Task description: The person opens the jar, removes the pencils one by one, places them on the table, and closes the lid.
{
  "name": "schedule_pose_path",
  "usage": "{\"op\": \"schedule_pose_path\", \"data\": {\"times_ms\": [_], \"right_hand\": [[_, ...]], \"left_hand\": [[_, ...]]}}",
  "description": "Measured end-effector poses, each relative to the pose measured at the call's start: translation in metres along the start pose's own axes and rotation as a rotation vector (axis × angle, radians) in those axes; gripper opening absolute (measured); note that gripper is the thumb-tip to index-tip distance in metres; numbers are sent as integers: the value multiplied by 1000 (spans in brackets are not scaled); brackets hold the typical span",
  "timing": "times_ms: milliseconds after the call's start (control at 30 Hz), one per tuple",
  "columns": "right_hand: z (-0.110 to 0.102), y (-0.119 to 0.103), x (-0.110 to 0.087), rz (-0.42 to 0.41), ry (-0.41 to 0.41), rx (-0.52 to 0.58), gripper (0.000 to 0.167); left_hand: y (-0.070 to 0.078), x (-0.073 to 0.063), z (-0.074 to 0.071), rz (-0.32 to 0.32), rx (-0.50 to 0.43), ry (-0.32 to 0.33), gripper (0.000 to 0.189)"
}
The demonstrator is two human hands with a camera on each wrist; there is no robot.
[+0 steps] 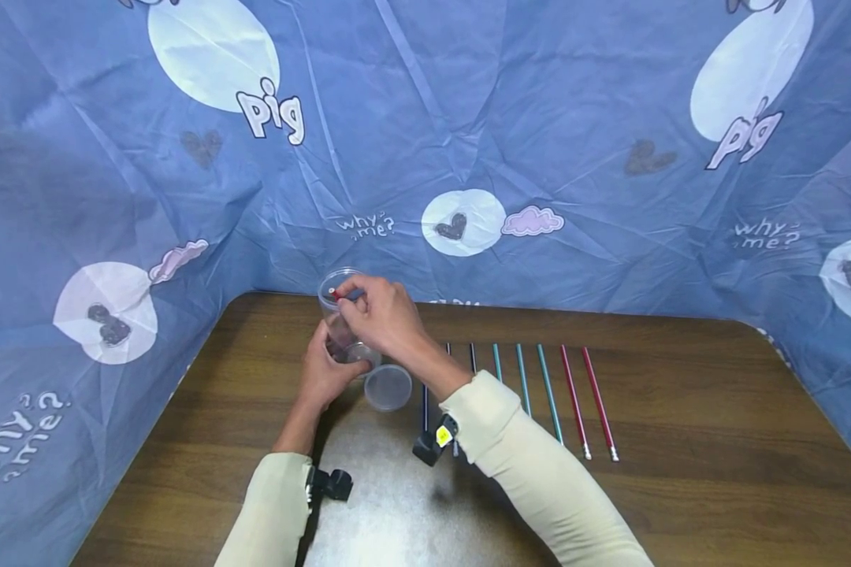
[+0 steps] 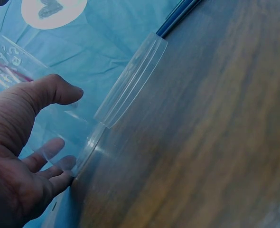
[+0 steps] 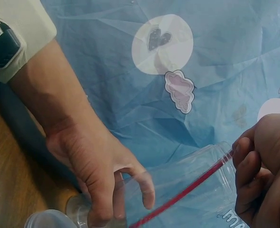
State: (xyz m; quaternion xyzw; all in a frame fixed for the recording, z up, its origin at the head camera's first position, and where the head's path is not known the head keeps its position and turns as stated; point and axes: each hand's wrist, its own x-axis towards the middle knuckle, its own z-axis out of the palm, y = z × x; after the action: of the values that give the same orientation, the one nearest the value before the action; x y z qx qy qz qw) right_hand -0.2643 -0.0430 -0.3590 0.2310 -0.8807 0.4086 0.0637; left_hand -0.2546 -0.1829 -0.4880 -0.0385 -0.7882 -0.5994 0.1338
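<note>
A tall clear plastic jar (image 1: 333, 324) stands near the table's back left, its mouth uppermost. My left hand (image 1: 322, 374) grips it low down, thumb on one side and fingers on the other. At the mouth, my right hand (image 1: 386, 316) pinches the top end of a red pencil (image 3: 187, 190). The pencil's shaft slants down inside the jar, seen through the clear wall in the right wrist view. Beside the jar's foot, a round clear lid (image 1: 388, 388) lies on the wooden table.
Right of the lid, pencils lie in a spaced row: dark ones (image 1: 425, 405) partly under my right forearm, teal ones (image 1: 548, 392) and two red ones (image 1: 599, 402). A blue printed cloth (image 1: 574, 268) hangs behind the wooden table (image 1: 716, 441) and along its sides.
</note>
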Motion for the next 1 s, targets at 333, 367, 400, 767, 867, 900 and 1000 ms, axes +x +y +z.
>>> {"op": "schedule_pose_path", "data": {"times_ms": [333, 367, 400, 767, 867, 900, 1000], "right_hand": [[4, 2, 1, -22, 39, 20, 13], [4, 2, 1, -25, 48, 25, 13], [5, 2, 1, -29, 57, 34, 13], [0, -3, 0, -108, 283, 177, 15], [-2, -5, 0, -155, 326, 205, 15], [-2, -5, 0, -178, 341, 209, 15], [-1, -4, 0, -244, 387, 217, 16]], "left_hand": [[12, -3, -2, -6, -26, -15, 83], [7, -2, -1, -5, -14, -11, 84], [2, 0, -1, -6, -3, -7, 85], [-15, 7, 3, -5, 1, 10, 87], [-5, 3, 2, -5, -16, 9, 87], [2, 1, 1, -5, -19, 9, 86], [14, -3, 0, -2, -22, 7, 84]]}}
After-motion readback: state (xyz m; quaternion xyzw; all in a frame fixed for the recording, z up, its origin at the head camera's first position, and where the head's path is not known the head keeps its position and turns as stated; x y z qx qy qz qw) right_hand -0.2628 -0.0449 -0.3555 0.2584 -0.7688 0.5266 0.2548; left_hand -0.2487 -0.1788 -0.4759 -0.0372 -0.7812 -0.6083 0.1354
